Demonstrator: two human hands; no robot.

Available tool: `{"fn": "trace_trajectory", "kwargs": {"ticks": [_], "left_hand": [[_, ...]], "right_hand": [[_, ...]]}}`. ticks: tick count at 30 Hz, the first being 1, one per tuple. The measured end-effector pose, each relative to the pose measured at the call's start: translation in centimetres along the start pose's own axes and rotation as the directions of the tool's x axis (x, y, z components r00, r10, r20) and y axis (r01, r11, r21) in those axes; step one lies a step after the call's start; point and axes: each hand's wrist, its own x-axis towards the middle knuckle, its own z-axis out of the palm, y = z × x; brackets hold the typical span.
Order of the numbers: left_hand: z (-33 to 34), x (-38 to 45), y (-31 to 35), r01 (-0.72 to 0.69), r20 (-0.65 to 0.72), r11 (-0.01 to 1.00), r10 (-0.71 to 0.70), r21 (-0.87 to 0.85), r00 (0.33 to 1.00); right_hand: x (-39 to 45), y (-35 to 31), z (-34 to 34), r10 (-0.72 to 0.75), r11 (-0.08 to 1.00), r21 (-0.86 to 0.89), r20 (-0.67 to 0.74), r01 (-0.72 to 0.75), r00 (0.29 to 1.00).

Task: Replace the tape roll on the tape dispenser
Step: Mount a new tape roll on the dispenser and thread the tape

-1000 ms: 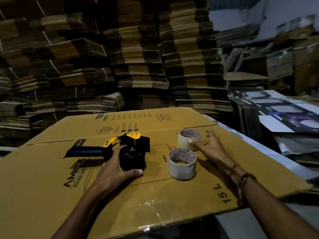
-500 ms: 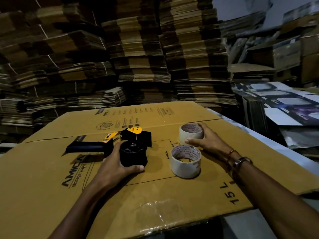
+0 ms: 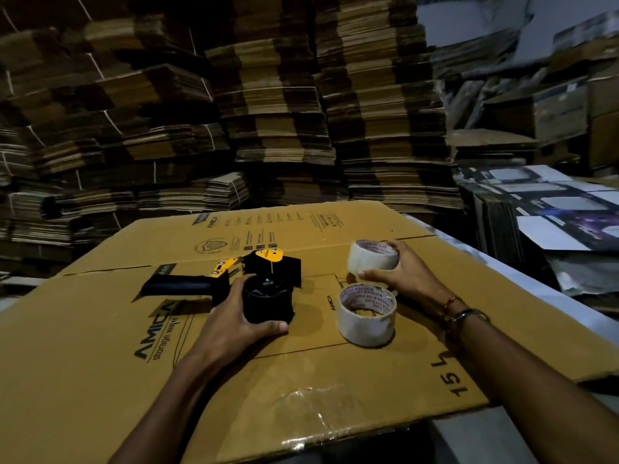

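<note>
Tape dispenser, black with yellow parts, lies centre frame on flattened cardboard box covering surface. Left hand grips its round black hub, thumb and fingers curled round it. Right hand grips far tape roll, tilted, right of centre. Second tape roll sits flat just below it. Stacked cardboard fills background.
</note>
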Motion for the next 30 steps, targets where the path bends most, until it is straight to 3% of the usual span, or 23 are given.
{"fn": "trace_trajectory", "kwargs": {"ticks": [3,15,23,30], "left_hand": [[-0.1,-0.1,-0.1,0.019,-0.001,1.0,-0.019,-0.01,1.0],[-0.2,-1.7,0.5,-0.007,0.061,0.999,0.009,-0.036,0.998],[-0.3,-3.0,1.0,-0.057,0.055,0.965,0.073,-0.255,0.996],[-0.6,-3.1,1.0,-0.122,0.011,0.948,0.13,-0.293,0.991]], "right_hand": [[-0.7,-2.1,0.2,0.004,0.997,0.083,-0.011,-0.004,1.0],[-7.7,-12.2,2.4,-0.27,0.962,0.075,0.1,0.264,0.958],[-11.0,-13.0,9.8,-0.262,0.964,0.064,0.05,0.259,0.964],[-10.9,-12.3,11.1,-0.252,0.967,0.031,-0.002,0.252,0.968]]}}
